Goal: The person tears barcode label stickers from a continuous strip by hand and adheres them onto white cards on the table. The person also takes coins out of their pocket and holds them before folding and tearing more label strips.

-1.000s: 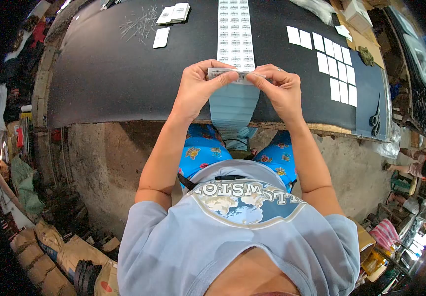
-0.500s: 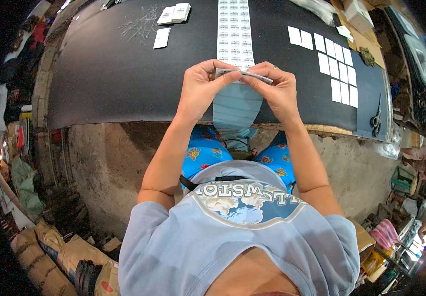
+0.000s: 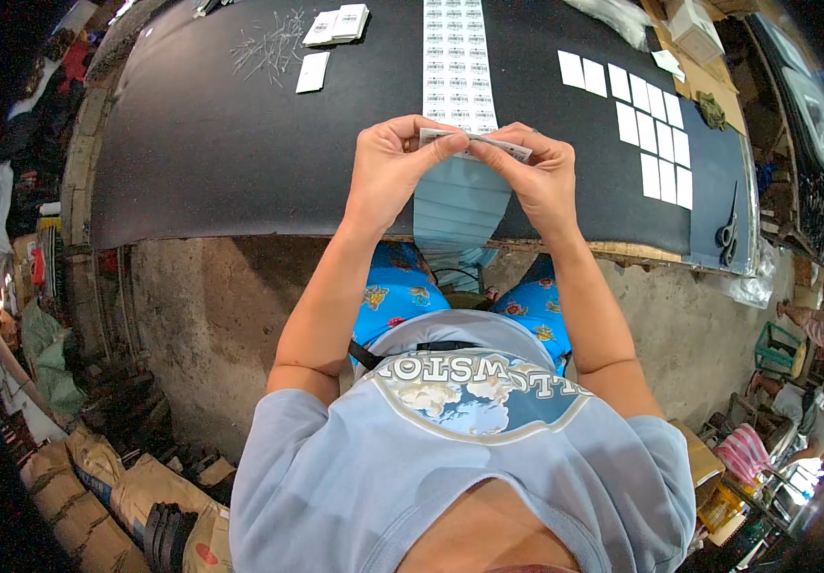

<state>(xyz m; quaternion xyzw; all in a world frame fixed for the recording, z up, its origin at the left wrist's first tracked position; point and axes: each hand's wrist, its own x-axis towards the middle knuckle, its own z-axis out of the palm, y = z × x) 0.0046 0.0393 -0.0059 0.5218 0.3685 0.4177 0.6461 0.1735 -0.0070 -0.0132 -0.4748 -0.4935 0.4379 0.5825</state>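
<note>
A long sheet of barcode labels (image 3: 457, 72), printed in columns, runs down the dark table towards me. Below my hands its bare bluish backing (image 3: 460, 205) hangs over the table's front edge. My left hand (image 3: 391, 170) pinches the left part of a folded-up edge of the label sheet between thumb and fingers. Opposite it, my right hand (image 3: 541, 177) pinches the right part in the same way, the two thumbs almost meeting in the middle. Whether a label is lifting off the backing there cannot be made out.
Several white cards (image 3: 646, 127) lie in rows on the right, with black scissors (image 3: 728, 229) near the right edge. Stacked printed cards (image 3: 337, 26), a smaller stack (image 3: 312, 73) and thin clear fasteners (image 3: 271, 48) lie at the back left.
Both hands stay pinched at nearly the same place. The folded edge and the label sheet have shifted very slightly to the right.
</note>
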